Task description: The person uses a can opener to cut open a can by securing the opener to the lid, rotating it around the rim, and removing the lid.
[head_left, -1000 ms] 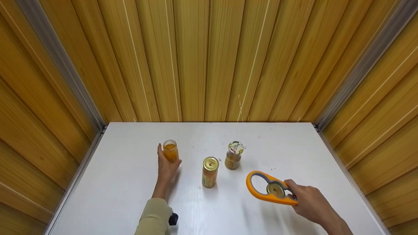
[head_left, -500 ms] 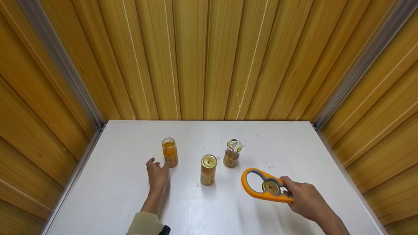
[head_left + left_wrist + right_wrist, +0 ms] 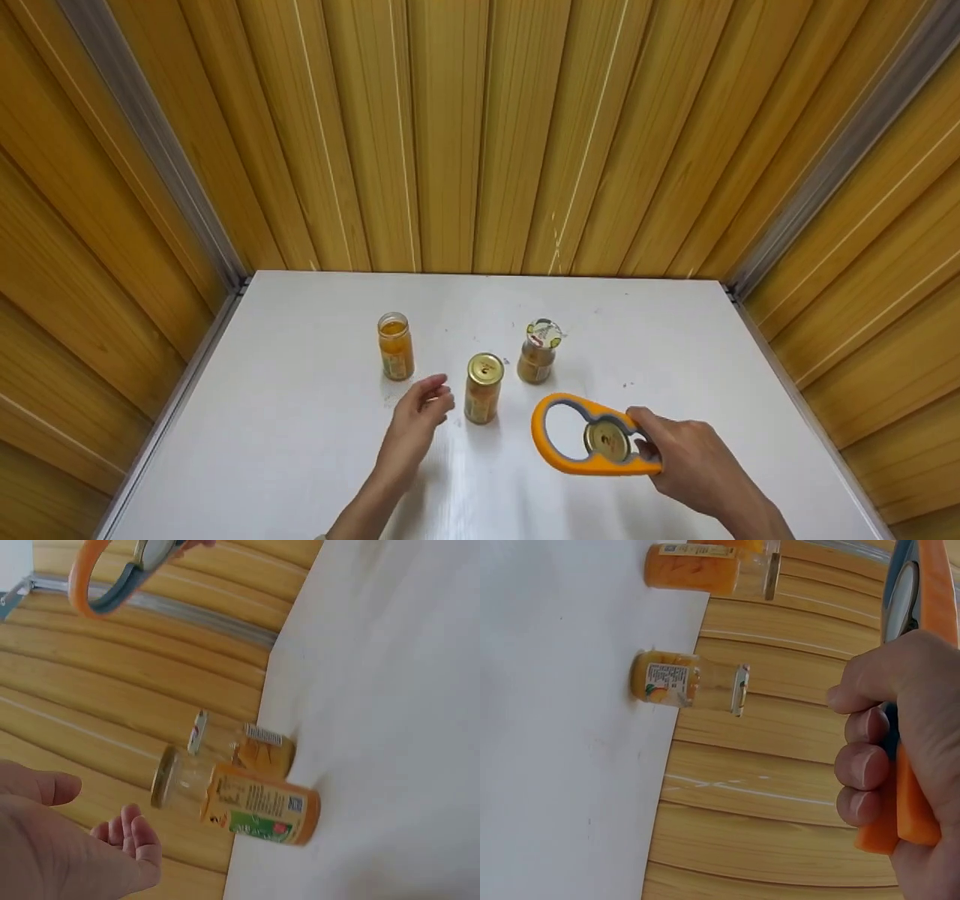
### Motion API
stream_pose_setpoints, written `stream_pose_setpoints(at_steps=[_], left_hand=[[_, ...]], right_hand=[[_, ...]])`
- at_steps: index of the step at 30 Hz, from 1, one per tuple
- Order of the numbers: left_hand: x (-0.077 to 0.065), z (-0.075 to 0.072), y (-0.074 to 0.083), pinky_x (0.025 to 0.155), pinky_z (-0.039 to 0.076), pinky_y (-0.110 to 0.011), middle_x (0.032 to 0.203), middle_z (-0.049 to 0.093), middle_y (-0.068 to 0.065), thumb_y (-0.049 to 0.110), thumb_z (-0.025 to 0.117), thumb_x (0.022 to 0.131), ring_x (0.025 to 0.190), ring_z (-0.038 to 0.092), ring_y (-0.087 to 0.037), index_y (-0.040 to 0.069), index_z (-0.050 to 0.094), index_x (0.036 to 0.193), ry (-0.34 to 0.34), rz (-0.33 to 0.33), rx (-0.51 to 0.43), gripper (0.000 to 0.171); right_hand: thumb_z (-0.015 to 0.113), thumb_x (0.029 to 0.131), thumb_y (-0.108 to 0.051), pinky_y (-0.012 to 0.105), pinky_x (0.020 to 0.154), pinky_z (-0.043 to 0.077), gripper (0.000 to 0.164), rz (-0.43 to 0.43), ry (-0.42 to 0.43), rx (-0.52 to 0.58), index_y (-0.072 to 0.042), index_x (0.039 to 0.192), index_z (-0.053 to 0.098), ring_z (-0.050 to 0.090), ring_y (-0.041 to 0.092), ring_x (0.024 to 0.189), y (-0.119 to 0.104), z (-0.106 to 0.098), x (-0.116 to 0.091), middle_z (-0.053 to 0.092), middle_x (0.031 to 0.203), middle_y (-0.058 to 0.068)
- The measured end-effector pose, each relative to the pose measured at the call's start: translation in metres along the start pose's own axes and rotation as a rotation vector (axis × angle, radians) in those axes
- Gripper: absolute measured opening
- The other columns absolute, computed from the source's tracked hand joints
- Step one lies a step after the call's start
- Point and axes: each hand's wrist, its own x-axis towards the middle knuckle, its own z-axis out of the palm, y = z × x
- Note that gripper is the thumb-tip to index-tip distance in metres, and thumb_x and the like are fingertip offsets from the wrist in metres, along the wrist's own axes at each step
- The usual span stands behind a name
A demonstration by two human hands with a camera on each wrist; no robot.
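My right hand (image 3: 697, 461) grips the orange jar opener (image 3: 596, 466), a gold lid (image 3: 608, 441) inside it; tilting might drop that lid. Brushing sideways, my relaxed, empty left hand (image 3: 414, 429) could topple the gold-capped jar (image 3: 481, 400) just beside it.

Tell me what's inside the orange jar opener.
A gold lid sits inside the orange jar opener, beside its larger opening, through which white tabletop shows. The right hand covers part of the handle, hiding what's beneath.
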Motion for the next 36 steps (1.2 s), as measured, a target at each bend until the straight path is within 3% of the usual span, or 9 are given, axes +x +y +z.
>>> stream_pose_setpoints(at_steps=[5, 9, 14, 21, 26, 36], left_hand=[[-0.021, 0.023, 0.010, 0.091, 0.045, -0.038, 0.119, 0.055, -0.009, 0.023, 0.058, 0.091, 0.101, 0.054, -0.019, 0.004, 0.048, 0.130, -0.187, -0.094, -0.101, 0.044], [-0.032, 0.037, 0.006, 0.088, 0.048, -0.037, 0.113, 0.059, -0.007, 0.024, 0.061, 0.090, 0.096, 0.059, -0.019, 0.004, 0.053, 0.127, -0.322, -0.162, -0.174, 0.042], [-0.039, 0.048, -0.002, 0.083, 0.051, -0.036, 0.105, 0.062, -0.010, 0.020, 0.064, 0.088, 0.092, 0.060, -0.021, 0.004, 0.060, 0.119, -0.431, -0.152, -0.237, 0.035], [-0.044, 0.058, -0.010, 0.081, 0.052, -0.035, 0.098, 0.063, -0.011, 0.023, 0.064, 0.087, 0.087, 0.062, -0.021, 0.006, 0.064, 0.115, -0.555, -0.126, -0.255, 0.032], [-0.046, 0.061, -0.014, 0.079, 0.052, -0.036, 0.100, 0.065, -0.011, 0.035, 0.065, 0.085, 0.086, 0.063, -0.022, 0.011, 0.065, 0.114, -0.612, -0.125, -0.204, 0.038], [-0.049, 0.062, -0.019, 0.075, 0.053, -0.033, 0.100, 0.065, -0.011, 0.040, 0.065, 0.085, 0.082, 0.061, -0.018, 0.008, 0.063, 0.112, -0.619, -0.140, -0.215, 0.041]], right_hand=[[0.076, 0.063, 0.003, 0.016, 0.048, 0.043, 0.056, -0.041, -0.008, 0.049, -0.020, 0.109, 0.054, 0.042, -0.006, 0.053, -0.014, -0.002, 0.006, 0.061, 0.075, -0.016], [0.076, 0.064, 0.003, 0.016, 0.049, 0.043, 0.055, -0.050, -0.033, 0.062, -0.021, 0.108, 0.054, 0.043, -0.006, 0.053, -0.021, -0.001, 0.011, 0.060, 0.075, -0.017], [0.076, 0.066, 0.001, 0.017, 0.049, 0.043, 0.052, -0.060, -0.059, 0.078, -0.022, 0.107, 0.053, 0.043, -0.004, 0.053, -0.028, 0.000, 0.014, 0.058, 0.075, -0.019], [0.074, 0.065, 0.003, 0.018, 0.054, 0.047, 0.053, -0.098, -0.076, 0.136, -0.025, 0.104, 0.052, 0.051, -0.005, 0.060, -0.033, 0.008, 0.015, 0.062, 0.081, -0.018], [0.072, 0.066, 0.002, 0.016, 0.049, 0.040, 0.052, -0.129, -0.071, 0.160, -0.027, 0.103, 0.052, 0.044, -0.005, 0.054, -0.035, 0.014, 0.014, 0.057, 0.079, -0.022], [0.073, 0.073, -0.003, 0.017, 0.051, 0.043, 0.048, -0.114, -0.157, 0.201, -0.029, 0.107, 0.051, 0.046, -0.006, 0.056, -0.038, 0.020, 0.014, 0.063, 0.088, -0.018]])
